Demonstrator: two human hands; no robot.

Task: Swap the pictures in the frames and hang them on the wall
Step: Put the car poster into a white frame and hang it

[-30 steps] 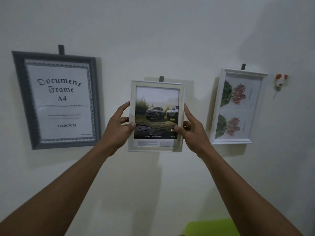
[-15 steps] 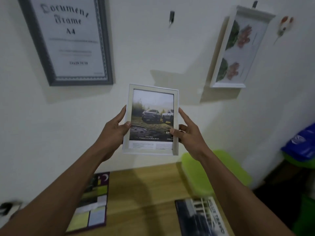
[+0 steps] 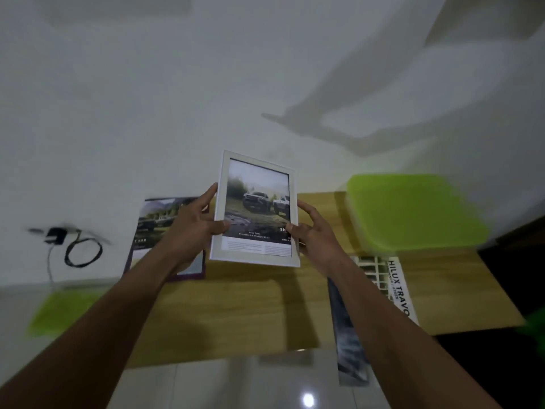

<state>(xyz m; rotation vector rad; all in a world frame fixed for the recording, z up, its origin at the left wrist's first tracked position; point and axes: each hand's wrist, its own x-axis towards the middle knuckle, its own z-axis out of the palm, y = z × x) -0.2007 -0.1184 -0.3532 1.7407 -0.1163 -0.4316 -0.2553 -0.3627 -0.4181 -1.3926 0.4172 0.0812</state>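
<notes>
Two-handed hold, one hand per side. At the left edge of the white frame point(image 3: 256, 258), a pinch from the left hand point(image 3: 191, 228): thumb laid on the front near the lower corner, fingers curled round to the back. At the right edge, the same from the right hand point(image 3: 312, 234): thumb tip on the front border, index finger raised along the side, remaining fingers tucked behind and out of sight.

Between the palms, held upright with its top leaning slightly right, facing the camera. Behind the glass, a car picture point(image 3: 259, 202): two off-road trucks on muddy ground under a pale sky, then a white strip of small print, too fine to read. Raised over the far part of the wooden table point(image 3: 236, 305), in front of the white wall point(image 3: 147, 98); seemingly clear of the tabletop, though hard to judge from this angle.

Under the left wrist, flat on the table, a purple-edged brochure point(image 3: 153, 219) with a vehicle photo. Under the right forearm, a second brochure point(image 3: 395, 284) lettered HILUX TRAVO, hanging over the near table edge. Beyond the right hand, at the far right corner, a lime-green lid point(image 3: 413, 211), blurred. Off to the left, against the wall, a black charger point(image 3: 82, 249) with a looped cable, and nearer, a blurred green sheet point(image 3: 65, 311). Below all that, glossy floor tile point(image 3: 265, 385).
</notes>
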